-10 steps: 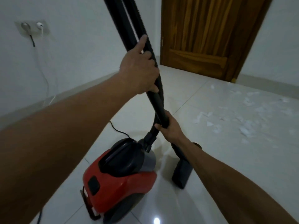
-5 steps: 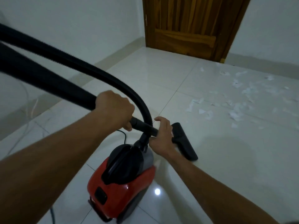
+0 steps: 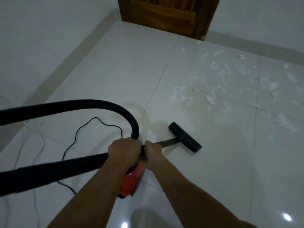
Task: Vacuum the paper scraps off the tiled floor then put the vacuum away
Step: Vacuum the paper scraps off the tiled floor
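My left hand [image 3: 123, 150] and my right hand [image 3: 153, 153] both grip the black vacuum wand side by side. The wand runs forward to the black floor nozzle [image 3: 185, 137], which rests flat on the white tiled floor [image 3: 125, 79]. A black ribbed hose [image 3: 92, 104] arcs from the left edge down behind my hands. The red vacuum body [image 3: 132, 180] sits on the floor under my forearms, mostly hidden. White paper scraps [image 3: 210, 97] lie scattered ahead and to the right of the nozzle, apart from it.
A thin black power cord [image 3: 79, 134] loops on the floor left of the vacuum. A wooden door [image 3: 164, 15] stands at the far side. White walls with a grey skirting [image 3: 69, 63] border the floor on the left and far right.
The wand has swung down from upright to low and forward, and the nozzle now lies flat on the floor. My hands have come together on the wand. The view has tilted downward.
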Motion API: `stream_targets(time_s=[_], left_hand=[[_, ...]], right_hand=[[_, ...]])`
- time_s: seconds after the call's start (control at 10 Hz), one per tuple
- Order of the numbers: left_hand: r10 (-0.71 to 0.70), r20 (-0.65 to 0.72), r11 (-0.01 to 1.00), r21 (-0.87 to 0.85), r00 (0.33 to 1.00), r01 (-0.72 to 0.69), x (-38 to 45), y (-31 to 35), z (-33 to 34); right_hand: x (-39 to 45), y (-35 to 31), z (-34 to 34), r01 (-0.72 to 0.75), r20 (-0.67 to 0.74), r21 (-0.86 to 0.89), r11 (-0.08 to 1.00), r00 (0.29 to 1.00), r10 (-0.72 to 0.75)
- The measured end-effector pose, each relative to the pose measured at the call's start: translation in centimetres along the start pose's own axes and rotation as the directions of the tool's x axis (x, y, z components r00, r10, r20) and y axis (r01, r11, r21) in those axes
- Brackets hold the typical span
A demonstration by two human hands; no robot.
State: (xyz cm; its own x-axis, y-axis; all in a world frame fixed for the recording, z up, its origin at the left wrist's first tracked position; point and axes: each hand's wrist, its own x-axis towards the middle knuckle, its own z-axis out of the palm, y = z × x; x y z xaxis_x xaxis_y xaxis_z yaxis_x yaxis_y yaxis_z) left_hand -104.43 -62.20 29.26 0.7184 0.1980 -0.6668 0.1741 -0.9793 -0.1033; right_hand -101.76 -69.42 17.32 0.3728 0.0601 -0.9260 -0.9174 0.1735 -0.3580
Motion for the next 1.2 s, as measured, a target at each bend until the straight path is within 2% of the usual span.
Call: stream_targets(time_s=[0.1,0.2,0.3,0.4,0.5,0.7,0.8,0.9,1.1,1.2], left_hand=[[0.067,0.171,0.981,-0.191,0.983,-0.033,-0.5,-0.8,-0.2],[0.160,0.340,0.922,-0.386,0.927,-0.018,-2.6,-2.4,-1.0],[0.195,0.460,0.801,-0.584,0.866,0.130,-5.7,-4.2,-1.9],[0.210,0.421,0.726,-0.672,0.882,0.148,-6.3,-5.3,-0.8],[0.215,0.411,0.653,-0.735,0.886,0.182,-5.6,-5.6,0.1],[0.223,0.417,0.496,-0.827,0.881,0.266,-3.7,-6.0,1.2],[0.263,0.452,0.394,-0.857,0.852,0.333,-4.3,-6.7,2.1],[0.311,0.474,0.370,-0.859,0.824,0.354,-5.6,-7.5,3.0],[0.328,0.323,0.335,-0.918,0.888,0.210,-7.2,-9.1,5.8],[0.311,0.313,0.343,-0.918,0.897,0.201,-6.5,-9.6,7.1]], right_hand=[[0.3,-1.1,-0.2,0.069,-0.120,-0.040,0.997,0.990,-0.073],[0.3,-2.8,-0.6,0.141,-0.178,-0.114,0.983,0.971,-0.160],[-2.2,-4.1,-0.6,0.162,-0.249,-0.178,0.971,0.947,-0.204],[-3.4,-3.4,0.5,0.181,-0.233,-0.210,0.961,0.945,-0.229],[-5.0,-1.6,2.1,0.090,-0.228,-0.136,0.987,0.966,-0.119],[-2.8,-0.6,3.7,0.119,-0.252,-0.282,0.952,0.948,-0.193],[-2.1,-0.7,3.9,0.104,-0.257,-0.368,0.924,0.944,-0.209],[-1.5,-0.4,3.5,0.103,-0.261,-0.430,0.897,0.937,-0.233],[-1.9,2.3,4.4,0.111,-0.301,-0.403,0.909,0.921,-0.246],[-2.3,3.6,5.4,0.134,-0.270,-0.359,0.924,0.932,-0.241]])
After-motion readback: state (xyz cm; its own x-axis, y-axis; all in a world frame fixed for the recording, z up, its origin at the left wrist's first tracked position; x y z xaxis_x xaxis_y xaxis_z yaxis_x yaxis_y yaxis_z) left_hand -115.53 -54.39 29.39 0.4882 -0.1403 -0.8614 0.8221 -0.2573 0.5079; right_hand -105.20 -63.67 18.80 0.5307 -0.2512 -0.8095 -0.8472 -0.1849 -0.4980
